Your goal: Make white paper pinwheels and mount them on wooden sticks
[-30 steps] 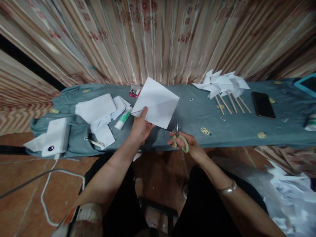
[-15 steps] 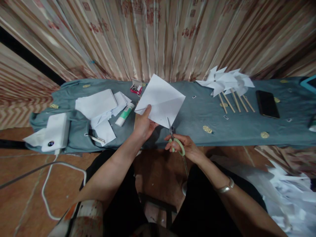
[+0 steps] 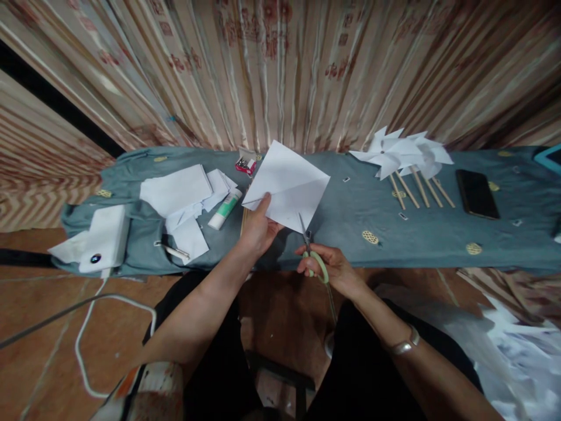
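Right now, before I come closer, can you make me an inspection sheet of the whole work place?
Surface: blue-green cloth, wrinkled at left, printed with yellow pineapples.
Job's things: white paper sheet, held up; green-handled scissors, blades at its lower edge.
Clutter: paper stack, glue stick and red box left of the sheet; pinwheels and phone right.
Hands: left hand grips the sheet; right hand holds the scissors.
Cables: white cable hangs from the white device; a grey cord passes beside it.
Surroundings: patterned curtain behind, tiled floor below, white paper pile at lower right.
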Motion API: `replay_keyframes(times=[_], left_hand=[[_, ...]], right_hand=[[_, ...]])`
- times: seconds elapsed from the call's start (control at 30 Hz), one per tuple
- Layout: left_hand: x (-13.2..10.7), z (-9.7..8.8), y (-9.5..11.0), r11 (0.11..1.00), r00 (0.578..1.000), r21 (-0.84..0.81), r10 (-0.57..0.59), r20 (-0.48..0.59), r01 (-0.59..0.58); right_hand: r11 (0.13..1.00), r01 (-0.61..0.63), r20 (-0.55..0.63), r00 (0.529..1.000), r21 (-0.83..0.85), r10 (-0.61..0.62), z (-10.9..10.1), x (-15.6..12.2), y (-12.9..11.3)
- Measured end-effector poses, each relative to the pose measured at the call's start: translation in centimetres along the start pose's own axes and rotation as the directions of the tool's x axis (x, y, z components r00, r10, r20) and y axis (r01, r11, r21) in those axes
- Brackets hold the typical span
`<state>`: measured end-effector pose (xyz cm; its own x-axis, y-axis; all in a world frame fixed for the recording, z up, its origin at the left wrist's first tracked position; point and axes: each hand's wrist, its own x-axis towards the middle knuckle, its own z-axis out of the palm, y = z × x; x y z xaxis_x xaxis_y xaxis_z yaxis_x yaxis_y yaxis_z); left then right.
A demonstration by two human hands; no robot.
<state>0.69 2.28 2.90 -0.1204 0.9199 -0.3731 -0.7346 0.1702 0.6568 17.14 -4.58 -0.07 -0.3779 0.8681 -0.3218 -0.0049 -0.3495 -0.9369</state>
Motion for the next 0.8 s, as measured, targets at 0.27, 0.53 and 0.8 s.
replay_keyframes(times=[0.27, 0.53, 0.8], left_hand=[[0.22, -0.35, -0.03, 1.000, 1.000, 0.022, 0.002, -0.001, -0.002], [0.34, -0.46, 0.05, 1.000, 1.000, 0.015, -0.001, 0.013, 0.000], [-0.36, -0.19, -0.49, 0.998, 0.998, 0.037, -0.054, 0.035, 0.052]], right_hand=[[0.999, 0.001, -0.048, 0.999, 0.036, 0.000, 0.35, 0.06, 0.10], [0.999, -0.035, -0.076, 0.996, 0.029, 0.037, 0.41, 0.13, 0.06], [1.000, -0.012, -0.073, 0.997, 0.026, 0.013, 0.39, 0.09, -0.34]])
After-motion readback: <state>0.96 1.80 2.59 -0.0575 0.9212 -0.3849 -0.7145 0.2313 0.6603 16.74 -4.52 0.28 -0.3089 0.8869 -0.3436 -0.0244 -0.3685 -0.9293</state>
